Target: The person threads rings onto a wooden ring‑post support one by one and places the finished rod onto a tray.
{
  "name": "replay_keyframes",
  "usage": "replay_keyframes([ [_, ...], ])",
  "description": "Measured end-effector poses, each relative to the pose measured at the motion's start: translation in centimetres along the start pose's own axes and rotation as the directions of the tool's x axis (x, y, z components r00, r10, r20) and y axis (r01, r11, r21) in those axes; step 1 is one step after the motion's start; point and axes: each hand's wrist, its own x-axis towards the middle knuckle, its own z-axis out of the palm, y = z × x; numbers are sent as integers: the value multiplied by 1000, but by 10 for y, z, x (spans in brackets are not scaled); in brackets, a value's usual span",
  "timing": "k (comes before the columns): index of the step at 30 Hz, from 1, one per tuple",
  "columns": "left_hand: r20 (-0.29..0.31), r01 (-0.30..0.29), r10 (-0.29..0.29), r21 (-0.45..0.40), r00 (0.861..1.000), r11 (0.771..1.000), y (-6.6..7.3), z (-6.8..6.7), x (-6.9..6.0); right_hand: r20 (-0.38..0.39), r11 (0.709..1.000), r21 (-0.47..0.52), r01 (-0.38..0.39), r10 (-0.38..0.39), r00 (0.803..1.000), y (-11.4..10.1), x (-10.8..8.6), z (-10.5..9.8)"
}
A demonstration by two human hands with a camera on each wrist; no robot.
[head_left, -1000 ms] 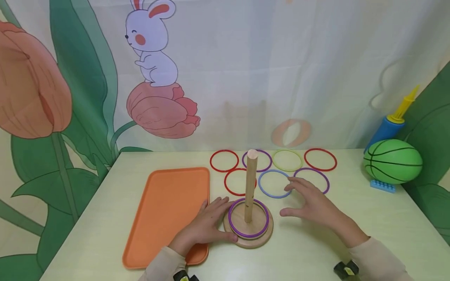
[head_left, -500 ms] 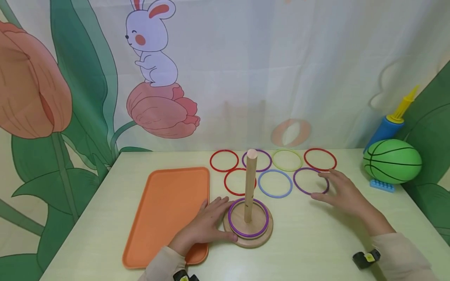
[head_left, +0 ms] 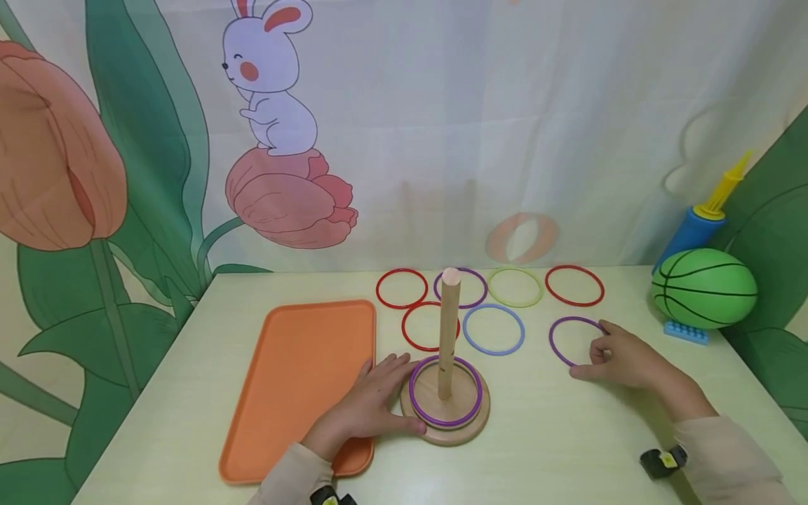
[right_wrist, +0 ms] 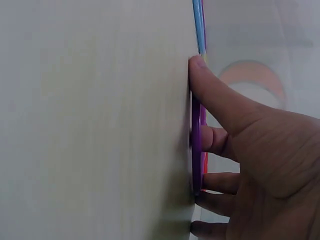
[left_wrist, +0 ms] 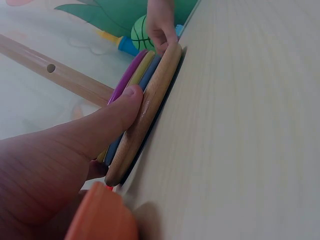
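Note:
In the head view my left hand point(head_left: 375, 403) holds the left rim of a wooden ring stand point(head_left: 449, 330), thumb at the front and fingers behind. A purple ring lies round the post at its base; the left wrist view shows a yellow ring point(left_wrist: 142, 67) and a blue ring point(left_wrist: 151, 70) stacked under this purple ring point(left_wrist: 125, 77). My right hand point(head_left: 625, 356) holds another purple ring point(head_left: 552, 346) by its right side, thumb at the near edge and a finger at the far edge. In the right wrist view that ring point(right_wrist: 196, 145) lies flat, close to the table.
An orange tray point(head_left: 309, 379) sits left of the stand, partly under my left forearm. Behind the post lie several red, purple, yellow-green and blue rings, such as a blue ring point(head_left: 466, 338). At right are a green ball point(head_left: 703, 289), a blue block point(head_left: 686, 332) and a pump point(head_left: 694, 231).
My right hand has moved right from above the blue ring to the purple ring and taken hold of it. That ring has shifted right and nearer. The left hand stays put.

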Motion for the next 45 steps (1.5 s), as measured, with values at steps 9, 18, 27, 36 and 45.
replay_keyframes([
  [9,10,10,-10,2,1000,1000,0,-1,0,-20,1000,-8,30,-30,999,-4,-13,2],
  [18,1,5,-5,9,1000,1000,-2,1,-2,-143,996,35,86,-80,986,-7,-12,4],
  [27,1,-11,11,12,1000,1000,0,1,-1,-214,984,162,70,-34,976,-12,-17,2],
  [36,1,4,-4,14,1000,1000,-1,1,0,-287,976,193,97,-38,957,-15,-19,0],
  [45,-2,-2,2,11,1000,1000,-1,0,0,-373,968,168,185,-111,921,-23,-19,-4],
])
